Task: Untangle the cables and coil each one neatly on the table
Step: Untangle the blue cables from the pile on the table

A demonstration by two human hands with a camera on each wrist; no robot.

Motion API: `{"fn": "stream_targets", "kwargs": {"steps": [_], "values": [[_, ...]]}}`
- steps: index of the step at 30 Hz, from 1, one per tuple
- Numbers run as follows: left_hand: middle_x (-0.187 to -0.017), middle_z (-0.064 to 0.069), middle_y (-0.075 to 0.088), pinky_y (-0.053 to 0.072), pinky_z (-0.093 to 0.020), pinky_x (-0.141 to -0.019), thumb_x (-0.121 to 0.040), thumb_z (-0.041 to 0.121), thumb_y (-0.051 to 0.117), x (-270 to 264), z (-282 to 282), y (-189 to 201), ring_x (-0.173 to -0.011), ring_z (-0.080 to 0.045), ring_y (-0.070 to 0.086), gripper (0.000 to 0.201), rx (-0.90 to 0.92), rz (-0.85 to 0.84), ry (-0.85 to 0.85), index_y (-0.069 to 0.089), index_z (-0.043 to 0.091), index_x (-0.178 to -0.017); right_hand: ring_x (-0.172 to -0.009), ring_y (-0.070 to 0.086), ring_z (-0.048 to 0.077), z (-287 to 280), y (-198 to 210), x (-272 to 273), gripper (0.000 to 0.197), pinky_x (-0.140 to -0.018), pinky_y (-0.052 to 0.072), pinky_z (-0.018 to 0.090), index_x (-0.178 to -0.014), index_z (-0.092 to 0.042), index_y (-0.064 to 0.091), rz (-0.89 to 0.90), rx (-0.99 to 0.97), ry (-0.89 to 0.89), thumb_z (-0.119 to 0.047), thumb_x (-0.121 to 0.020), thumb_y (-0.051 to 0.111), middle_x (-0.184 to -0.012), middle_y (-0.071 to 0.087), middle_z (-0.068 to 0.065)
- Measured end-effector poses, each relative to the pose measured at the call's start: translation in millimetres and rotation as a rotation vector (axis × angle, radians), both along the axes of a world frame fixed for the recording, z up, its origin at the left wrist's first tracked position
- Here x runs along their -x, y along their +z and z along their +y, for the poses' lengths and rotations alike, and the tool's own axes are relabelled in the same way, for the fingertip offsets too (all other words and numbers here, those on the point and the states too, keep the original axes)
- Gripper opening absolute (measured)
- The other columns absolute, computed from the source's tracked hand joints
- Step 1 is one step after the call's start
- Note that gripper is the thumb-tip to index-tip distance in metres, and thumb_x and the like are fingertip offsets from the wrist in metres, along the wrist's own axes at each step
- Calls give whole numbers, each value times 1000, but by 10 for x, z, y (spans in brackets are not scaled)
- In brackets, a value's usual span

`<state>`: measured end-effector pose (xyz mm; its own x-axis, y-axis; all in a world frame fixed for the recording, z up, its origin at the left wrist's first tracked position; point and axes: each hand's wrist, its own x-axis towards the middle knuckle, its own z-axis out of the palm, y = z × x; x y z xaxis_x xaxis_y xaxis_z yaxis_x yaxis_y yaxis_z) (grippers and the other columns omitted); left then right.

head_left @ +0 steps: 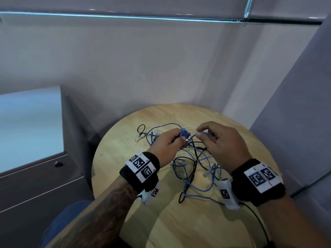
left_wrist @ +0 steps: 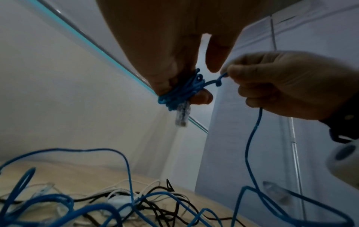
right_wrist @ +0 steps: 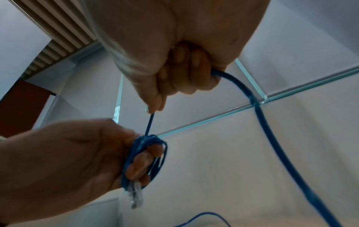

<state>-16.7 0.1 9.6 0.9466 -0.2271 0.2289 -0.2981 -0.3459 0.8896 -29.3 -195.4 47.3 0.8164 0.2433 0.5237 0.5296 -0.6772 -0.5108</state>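
My left hand (head_left: 176,138) holds a small blue cable coil (head_left: 184,133) wound round its fingertips, above the round wooden table (head_left: 125,178). In the left wrist view the blue coil (left_wrist: 182,90) wraps the fingers and a clear plug (left_wrist: 46,114) hangs below it. My right hand (head_left: 206,134) pinches the same blue cable (right_wrist: 258,110) just right of the coil and the cable runs on through its curled fingers down to the table. A tangle of blue, black and white cables (head_left: 195,163) lies under both hands.
A small black cable loop (head_left: 141,128) and a white lead (head_left: 138,137) lie at the table's far left. A grey cabinet (head_left: 35,158) stands left of the table. Walls close in behind and on the right. Bare wood shows at the near table edge (head_left: 188,226).
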Motion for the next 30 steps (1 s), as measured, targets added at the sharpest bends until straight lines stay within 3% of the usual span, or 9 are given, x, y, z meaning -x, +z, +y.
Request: {"fn": "stream_targets", "kwargs": {"steps": [2, 5, 10, 13, 16, 19, 24, 27, 30], "values": [[-83, -8, 61, 47, -39, -72, -92, 28, 53, 6, 37, 30, -77, -21, 58, 15, -211, -93, -6, 54, 13, -92, -53, 48, 7, -75, -4, -34, 9, -52, 36, 30, -87, -30, 65, -4, 92, -66, -38, -92, 66, -51, 50, -8], [-78, 8, 50, 37, -28, -62, -94, 26, 57, 12, 77, 24, -70, -7, 48, 17, -372, -186, -22, 43, 29, -83, -56, 47, 7, -80, -37, -46, 20, -51, 27, 26, -80, -28, 60, -25, 197, -82, -42, -95, 59, -54, 49, -10], [-70, 7, 44, 34, -32, -60, -98, 28, 51, 5, 31, -26, -63, -8, 42, 26, -402, -204, -48, 39, 30, -75, -50, 41, 20, -37, -27, -120, 45, -49, 27, 32, -61, -22, 37, -72, 167, -96, -47, -97, 47, -48, 37, -2], [-73, -2, 54, 44, -38, -64, -99, 32, 48, 28, -7, -7, -67, -20, 51, 25, -357, -143, -90, 44, 24, -76, -50, 42, 22, -85, -51, -196, 54, -50, 33, 35, -59, -16, 38, -61, 110, -131, -54, -96, 45, -48, 37, 2], [-74, -2, 57, 46, -35, -63, -102, 28, 45, 79, -73, 28, -67, -24, 52, 25, -63, 54, -175, 54, 22, -79, -51, 46, 15, -110, -129, -253, 52, -53, 39, 33, -60, -17, 54, 11, -63, -127, -54, -97, 53, -50, 47, -2], [-59, 1, 47, 46, -24, -56, -103, 18, 39, 87, -103, 120, -57, -14, 41, 30, 561, 359, -214, 59, 7, -84, -54, 45, 6, -13, -270, -282, 39, -58, 38, 29, -69, -20, 62, 113, -231, -55, -44, -99, 55, -56, 53, -9], [-71, -1, 57, 47, -25, -67, -100, 17, 36, -81, 86, 169, -65, -13, 49, 27, 1321, 535, -223, 58, 2, -97, -62, 54, -7, 243, -590, -139, 21, -64, 39, 25, -104, -25, 71, 358, -61, 153, -30, -103, 51, -65, 59, -31], [-80, -6, 59, 47, -28, -78, -100, 8, 33, -194, 193, 94, -71, -16, 55, 24, 1356, 403, -84, 55, -1, -98, -62, 57, -9, 319, -548, -35, 19, -60, 38, 13, -108, -23, 71, 425, 6, 230, -29, -102, 53, -64, 58, -22], [-84, -7, 61, 49, -29, -82, -101, 4, 39, -269, 205, -4, -74, -16, 59, 20, 1142, 220, 151, 58, 1, -97, -52, 46, 4, 308, -428, 38, 19, -55, 35, 24, -83, -30, 65, 381, 69, 267, -34, -100, 56, -56, 49, -8]]}}
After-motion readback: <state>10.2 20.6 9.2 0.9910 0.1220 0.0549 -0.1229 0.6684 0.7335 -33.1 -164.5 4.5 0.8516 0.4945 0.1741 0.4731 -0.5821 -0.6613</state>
